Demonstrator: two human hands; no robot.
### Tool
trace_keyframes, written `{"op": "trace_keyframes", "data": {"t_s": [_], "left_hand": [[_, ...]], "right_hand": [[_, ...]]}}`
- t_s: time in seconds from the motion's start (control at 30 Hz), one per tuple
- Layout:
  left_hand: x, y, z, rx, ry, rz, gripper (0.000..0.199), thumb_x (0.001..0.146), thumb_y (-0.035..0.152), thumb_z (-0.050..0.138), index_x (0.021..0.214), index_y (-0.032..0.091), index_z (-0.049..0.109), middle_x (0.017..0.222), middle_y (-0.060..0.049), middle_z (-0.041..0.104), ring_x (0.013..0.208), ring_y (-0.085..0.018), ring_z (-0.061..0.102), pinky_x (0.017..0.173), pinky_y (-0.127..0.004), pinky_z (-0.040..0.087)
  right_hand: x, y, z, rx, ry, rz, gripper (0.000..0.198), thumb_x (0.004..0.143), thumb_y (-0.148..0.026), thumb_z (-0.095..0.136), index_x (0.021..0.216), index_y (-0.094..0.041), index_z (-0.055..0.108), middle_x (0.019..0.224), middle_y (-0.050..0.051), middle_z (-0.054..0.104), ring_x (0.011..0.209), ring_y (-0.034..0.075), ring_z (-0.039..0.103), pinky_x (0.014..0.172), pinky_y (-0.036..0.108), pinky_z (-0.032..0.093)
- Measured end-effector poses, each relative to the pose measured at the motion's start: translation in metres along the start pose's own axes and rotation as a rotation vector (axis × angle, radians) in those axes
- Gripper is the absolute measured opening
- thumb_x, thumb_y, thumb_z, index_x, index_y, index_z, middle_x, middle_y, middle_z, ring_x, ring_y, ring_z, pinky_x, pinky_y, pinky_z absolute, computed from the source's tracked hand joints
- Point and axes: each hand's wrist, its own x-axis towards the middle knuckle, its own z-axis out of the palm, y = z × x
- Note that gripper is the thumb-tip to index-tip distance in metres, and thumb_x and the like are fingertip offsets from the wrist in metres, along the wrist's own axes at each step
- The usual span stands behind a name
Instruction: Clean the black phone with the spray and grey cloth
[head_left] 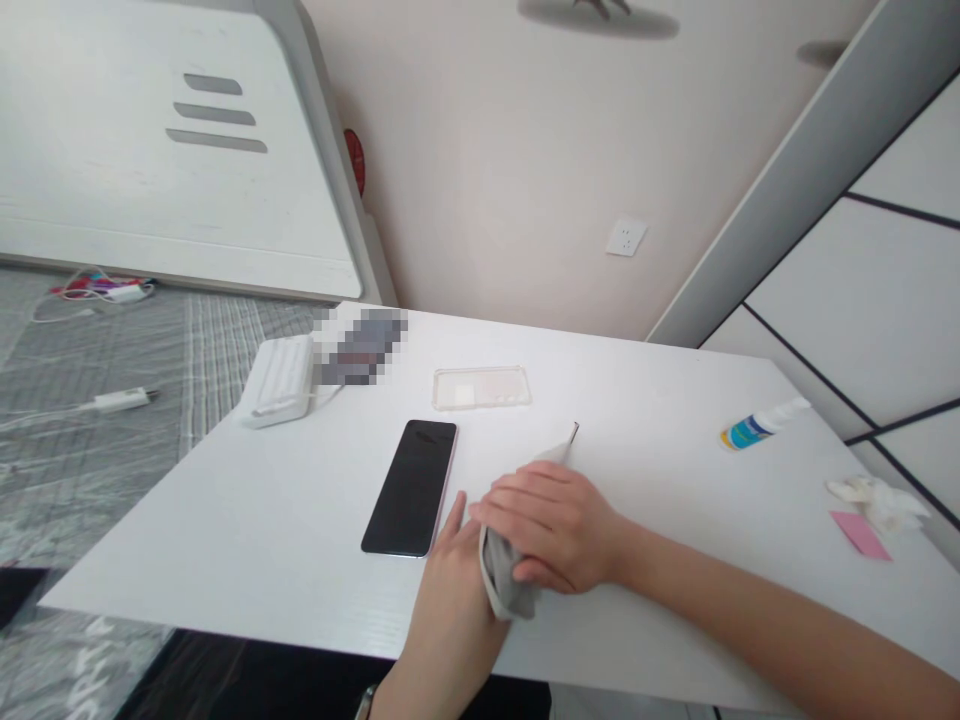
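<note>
A grey cloth (pixel 504 575) is bunched between my two hands above the front of the white table (pixel 247 540). My right hand (pixel 559 525) lies over it with the fingers curled round it. My left hand (pixel 457 585) is underneath, its thumb stretched out and its other fingers hidden by the cloth and my right hand. From the cloth's far end pokes a thin, dark-tipped piece (pixel 575 432), whose kind I cannot make out. Just left of my left thumb, a phone (pixel 411 488) with a black screen lies face up. Behind it rests a clear phone case (pixel 491 388).
A white power bank (pixel 283 375) with a cable sits at the table's left edge beside a blurred-out item (pixel 364 345). On the right lie a spray bottle (pixel 757 425), crumpled tissue (pixel 889 503) and a pink slip (pixel 861 535). A bed (pixel 225 340) adjoins on the left.
</note>
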Motion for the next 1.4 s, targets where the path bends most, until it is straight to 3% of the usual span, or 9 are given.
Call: {"op": "trace_keyframes", "data": {"t_s": [0.17,0.3,0.5,0.67,0.8,0.93,1.1,1.23,1.4], "left_hand": [[0.000,0.013,-0.022,-0.227,0.275,-0.051,0.027,0.097,0.014,0.062,0.121,0.023,0.071,0.121,-0.006,0.079,0.108,-0.020,0.078,0.096,-0.029,0.063],[0.004,0.028,-0.028,-0.318,0.415,0.019,0.027,0.095,0.015,0.071,0.120,0.027,0.071,0.110,-0.001,0.082,0.108,-0.021,0.078,0.097,-0.030,0.064],[0.012,0.041,-0.030,-0.294,0.360,0.067,0.019,0.101,0.017,0.060,0.117,0.024,0.069,0.110,-0.004,0.081,0.120,-0.024,0.073,0.101,-0.036,0.063],[0.012,0.046,-0.029,-0.143,0.307,0.083,0.023,0.101,0.015,0.053,0.122,0.021,0.063,0.126,-0.008,0.077,0.131,-0.024,0.067,0.101,-0.032,0.060],[0.023,0.051,-0.031,-0.021,0.330,0.023,0.023,0.096,0.009,0.046,0.105,0.022,0.063,0.101,-0.008,0.079,0.092,-0.022,0.079,0.069,-0.027,0.062],[0.030,0.050,-0.021,0.056,0.353,0.016,0.024,0.080,0.003,0.044,0.075,0.026,0.052,0.059,0.001,0.063,0.044,-0.017,0.059,0.040,-0.027,0.039],[0.032,0.049,-0.012,0.081,0.343,0.057,0.022,0.071,0.005,0.045,0.068,0.026,0.048,0.052,0.000,0.060,0.038,-0.017,0.053,0.038,-0.030,0.032],[0.034,0.051,-0.021,0.097,0.306,0.061,0.024,0.072,0.003,0.046,0.075,0.025,0.055,0.066,-0.002,0.069,0.039,-0.015,0.053,0.038,-0.029,0.032],[0.028,0.049,-0.017,0.148,0.195,0.016,0.026,0.069,0.001,0.049,0.078,0.024,0.057,0.063,-0.002,0.065,0.044,-0.019,0.058,0.043,-0.029,0.036]], "right_hand": [[-0.002,0.023,-0.011,0.174,0.180,0.248,0.051,0.110,-0.050,0.021,0.112,-0.021,0.063,0.096,0.009,0.076,0.088,0.024,0.072,0.080,0.039,0.055],[-0.002,0.000,-0.003,0.267,0.278,0.328,0.046,0.106,-0.046,0.021,0.125,-0.026,0.057,0.098,0.008,0.076,0.084,0.027,0.075,0.072,0.039,0.060],[-0.002,-0.035,0.013,0.340,0.454,0.486,0.055,0.097,-0.054,0.030,0.143,-0.031,0.049,0.129,0.011,0.070,0.111,0.036,0.073,0.088,0.048,0.064],[0.014,-0.043,-0.011,0.320,0.645,0.456,0.048,0.098,-0.040,0.039,0.144,-0.034,0.052,0.138,0.010,0.066,0.122,0.036,0.066,0.093,0.053,0.062],[0.032,-0.040,-0.045,0.131,0.414,0.384,0.040,0.103,-0.034,0.038,0.135,-0.028,0.061,0.137,0.011,0.066,0.126,0.036,0.062,0.103,0.059,0.052],[0.044,-0.041,-0.064,-0.176,0.192,0.261,0.037,0.105,-0.036,0.042,0.127,-0.020,0.068,0.124,0.009,0.076,0.123,0.034,0.065,0.113,0.055,0.044],[0.047,-0.039,-0.070,-0.298,0.083,0.157,0.039,0.107,-0.038,0.041,0.117,-0.016,0.072,0.108,0.009,0.081,0.095,0.026,0.074,0.084,0.041,0.058],[0.047,-0.035,-0.075,-0.414,0.075,0.387,0.059,0.103,-0.061,0.039,0.079,-0.017,0.069,0.069,0.009,0.070,0.056,0.024,0.063,0.048,0.042,0.043],[0.050,-0.037,-0.074,-0.319,0.039,0.212,0.035,0.102,-0.025,0.039,0.099,-0.012,0.071,0.084,0.008,0.076,0.072,0.022,0.069,0.064,0.038,0.050]]}}
